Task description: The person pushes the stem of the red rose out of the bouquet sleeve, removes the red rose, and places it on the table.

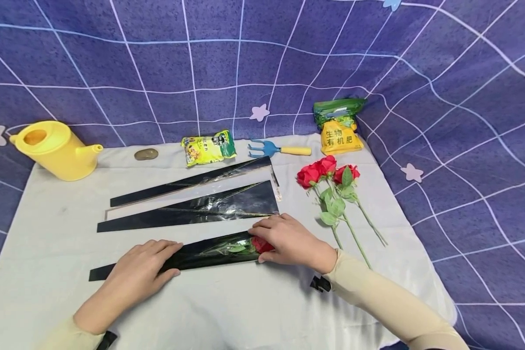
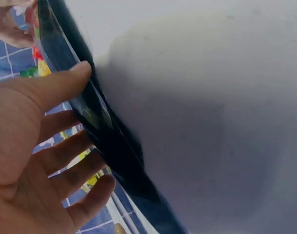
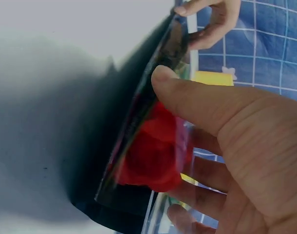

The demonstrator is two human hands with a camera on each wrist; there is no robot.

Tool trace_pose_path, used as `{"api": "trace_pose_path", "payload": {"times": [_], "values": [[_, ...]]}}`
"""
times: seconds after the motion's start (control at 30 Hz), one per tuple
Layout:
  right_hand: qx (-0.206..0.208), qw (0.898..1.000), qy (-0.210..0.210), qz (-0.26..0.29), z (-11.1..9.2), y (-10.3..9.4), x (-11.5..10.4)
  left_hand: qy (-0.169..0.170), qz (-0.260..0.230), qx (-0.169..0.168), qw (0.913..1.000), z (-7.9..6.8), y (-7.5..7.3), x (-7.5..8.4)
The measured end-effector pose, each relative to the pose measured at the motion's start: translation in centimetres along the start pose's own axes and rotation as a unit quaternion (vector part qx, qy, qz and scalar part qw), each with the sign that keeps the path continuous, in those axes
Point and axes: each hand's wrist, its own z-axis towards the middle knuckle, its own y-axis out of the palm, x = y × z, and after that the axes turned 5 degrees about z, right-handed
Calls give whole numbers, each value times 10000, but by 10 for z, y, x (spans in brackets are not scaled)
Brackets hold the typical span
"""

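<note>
A black flower sleeve (image 1: 194, 256) with a clear front lies slanted across the near part of the table. Inside its wide right end is a red rose (image 1: 261, 244), leaves and stem showing through the film. My left hand (image 1: 141, 270) grips the narrower part, thumb (image 2: 75, 78) on the near edge and fingers along the far one. At the wide mouth my right hand (image 1: 290, 241) holds the sleeve by both edges, its thumb (image 3: 170, 80) beside the rose bloom (image 3: 156, 153). Part of the bloom is hidden under that hand in the head view.
Two flat black sleeves (image 1: 227, 201) lie behind. Several loose roses (image 1: 328, 170) are at the right. Along the back stand a yellow watering can (image 1: 63, 153), a brown oval object (image 1: 146, 154), a yellow-green packet (image 1: 208, 148), a blue hand fork (image 1: 267, 148) and a fertilizer bag (image 1: 340, 133).
</note>
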Motion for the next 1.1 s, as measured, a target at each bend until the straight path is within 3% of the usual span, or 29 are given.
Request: {"api": "trace_pose_path", "payload": {"times": [0.2,0.4,0.87,0.97,1.1], "values": [[96,9999,7,-52,0,4,2,74,-36,123,9999,3,-1,1],[277,9995,-82,-98,-1,-6,2,205,-73,312,9993,7,-12,4],[891,9946,-304,-430,-2,-70,2,498,80,1011,9936,23,-80,10],[1118,9919,-349,-488,-2,-81,2,169,-29,819,9965,26,-93,10],[1387,9874,-486,-587,-2,-86,2,-452,-569,10,9974,28,-104,3]]}}
